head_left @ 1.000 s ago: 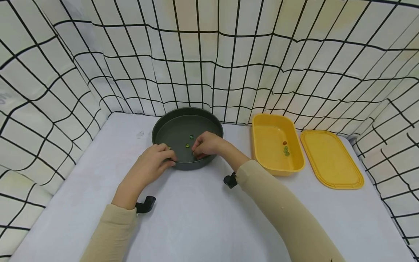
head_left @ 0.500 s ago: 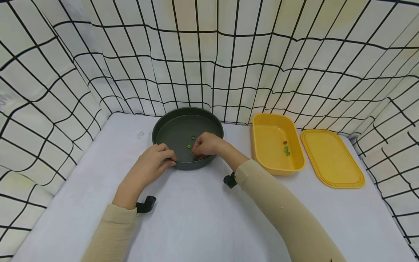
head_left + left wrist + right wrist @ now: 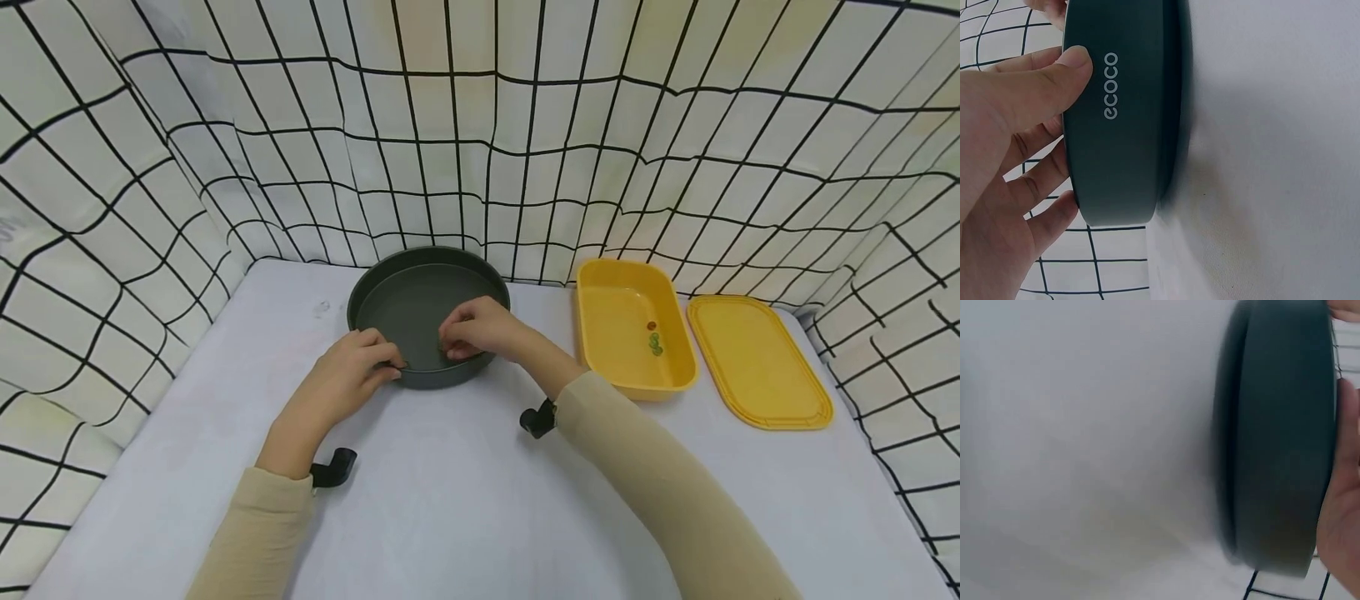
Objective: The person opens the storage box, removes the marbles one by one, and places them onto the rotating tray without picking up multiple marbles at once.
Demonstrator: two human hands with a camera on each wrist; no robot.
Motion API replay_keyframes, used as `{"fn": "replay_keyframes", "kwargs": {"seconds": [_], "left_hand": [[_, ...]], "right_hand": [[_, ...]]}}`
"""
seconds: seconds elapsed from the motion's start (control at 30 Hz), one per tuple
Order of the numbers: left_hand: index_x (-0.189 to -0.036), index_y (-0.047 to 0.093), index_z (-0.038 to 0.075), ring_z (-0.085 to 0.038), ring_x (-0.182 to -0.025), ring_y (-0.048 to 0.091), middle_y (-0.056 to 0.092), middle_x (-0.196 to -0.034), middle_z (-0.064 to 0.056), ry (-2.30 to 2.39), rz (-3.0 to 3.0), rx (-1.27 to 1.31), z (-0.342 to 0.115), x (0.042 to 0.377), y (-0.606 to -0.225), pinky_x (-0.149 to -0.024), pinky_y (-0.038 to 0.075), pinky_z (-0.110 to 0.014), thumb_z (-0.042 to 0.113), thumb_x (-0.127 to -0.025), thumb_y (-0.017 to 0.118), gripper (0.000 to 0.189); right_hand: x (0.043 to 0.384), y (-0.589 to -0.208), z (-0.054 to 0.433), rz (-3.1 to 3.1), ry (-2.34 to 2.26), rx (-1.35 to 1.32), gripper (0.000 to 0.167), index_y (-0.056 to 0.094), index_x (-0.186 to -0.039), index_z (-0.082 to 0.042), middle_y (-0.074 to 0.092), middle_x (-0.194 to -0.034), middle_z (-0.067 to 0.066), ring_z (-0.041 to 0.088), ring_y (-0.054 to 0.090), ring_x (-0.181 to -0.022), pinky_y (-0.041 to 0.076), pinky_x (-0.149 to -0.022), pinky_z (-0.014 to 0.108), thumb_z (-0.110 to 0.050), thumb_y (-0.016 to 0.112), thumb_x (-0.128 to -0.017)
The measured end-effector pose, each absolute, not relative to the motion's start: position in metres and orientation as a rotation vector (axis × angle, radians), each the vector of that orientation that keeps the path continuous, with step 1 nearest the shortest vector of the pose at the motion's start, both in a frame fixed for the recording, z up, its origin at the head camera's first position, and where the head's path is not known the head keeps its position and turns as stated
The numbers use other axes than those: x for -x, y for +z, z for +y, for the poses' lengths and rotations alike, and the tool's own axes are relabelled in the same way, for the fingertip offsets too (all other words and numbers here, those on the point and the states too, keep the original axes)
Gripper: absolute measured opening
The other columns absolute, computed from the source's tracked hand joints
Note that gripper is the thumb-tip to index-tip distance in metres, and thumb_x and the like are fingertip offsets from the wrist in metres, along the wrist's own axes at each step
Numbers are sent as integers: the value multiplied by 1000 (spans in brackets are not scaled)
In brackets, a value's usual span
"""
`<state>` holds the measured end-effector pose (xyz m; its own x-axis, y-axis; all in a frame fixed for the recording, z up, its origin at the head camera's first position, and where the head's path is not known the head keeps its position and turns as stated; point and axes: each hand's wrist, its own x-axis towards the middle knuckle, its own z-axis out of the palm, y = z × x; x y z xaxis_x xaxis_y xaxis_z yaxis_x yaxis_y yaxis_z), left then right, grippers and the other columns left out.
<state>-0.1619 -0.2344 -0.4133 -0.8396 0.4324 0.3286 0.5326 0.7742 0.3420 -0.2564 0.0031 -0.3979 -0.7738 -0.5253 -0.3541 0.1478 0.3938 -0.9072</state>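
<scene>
A dark green round pan with a tall, smooth wall (image 3: pixel 405 312) stands upright on the white surface (image 3: pixel 450 483), close to the foot of the white backdrop crossed by a black grid (image 3: pixel 472 167). Pale lettering reading "ecoco" (image 3: pixel 1110 86) marks the outside of its wall.

The left hand (image 3: pixel 357 372) grips the pan at its near left edge: the thumb presses against the outer wall, and the fingers reach over the rim. The right hand (image 3: pixel 477 329) dips over the near right part of the pan, its grip narrow, fingers bent and drawn together low inside; whether they pinch anything I cannot tell, since the pan's wall hides most of the fingers in the right wrist view.

To the right of the pan, apart from it, sits a yellow rectangular container with rounded corners (image 3: pixel 611 321). On its floor lie a small orange-brown piece (image 3: pixel 651 326) and, just beside it, a few small green pieces (image 3: pixel 656 343) close together. A flat yellow lid (image 3: pixel 760 362) lies just beyond the container's right side.

Both forearms wear beige sleeves (image 3: pixel 660 483), with a small black device (image 3: pixel 335 468) at each wrist.
</scene>
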Motion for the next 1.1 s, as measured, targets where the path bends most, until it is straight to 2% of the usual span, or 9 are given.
{"fn": "replay_keyframes", "kwargs": {"seconds": [0.1,0.2,0.57,0.8,1.1], "left_hand": [[-88,72,18,-19,-86,57,60,-88,3,-628,-2740,758,-234,163,-413,-77,48,-37,11,-83,80,12],[-88,72,18,-19,-86,58,61,-89,2,-631,-2747,756,-233,163,-413,-78,48,-38,10,-84,80,12],[-88,72,17,-19,-86,58,61,-89,3,-630,-2748,737,-234,160,-414,-77,49,-38,9,-83,80,13],[-87,72,17,-19,-86,57,60,-88,4,-629,-2728,747,-235,160,-415,-76,48,-38,8,-82,80,13],[-87,71,18,-19,-86,56,60,-89,4,-626,-2738,744,-233,161,-413,-77,48,-37,10,-83,80,13]], "right_hand": [[254,-394,18,1939,-1545,265,29,63,-122,6,69,-99,14,16,69,-78,60,-76,29,-12,62,-99],[253,-388,36,1936,-1582,248,33,60,-126,5,68,-100,14,17,68,-80,60,-77,30,-15,61,-100],[255,-367,107,1996,-1673,158,29,60,-123,-3,65,-109,17,28,67,-95,59,-84,33,-21,63,-100],[253,-364,143,1997,-1702,123,30,57,-125,-2,64,-110,16,24,66,-94,58,-86,32,-21,60,-102],[250,-370,176,2001,-1719,70,29,55,-126,0,64,-108,15,25,67,-97,57,-88,35,-18,57,-103]]}}
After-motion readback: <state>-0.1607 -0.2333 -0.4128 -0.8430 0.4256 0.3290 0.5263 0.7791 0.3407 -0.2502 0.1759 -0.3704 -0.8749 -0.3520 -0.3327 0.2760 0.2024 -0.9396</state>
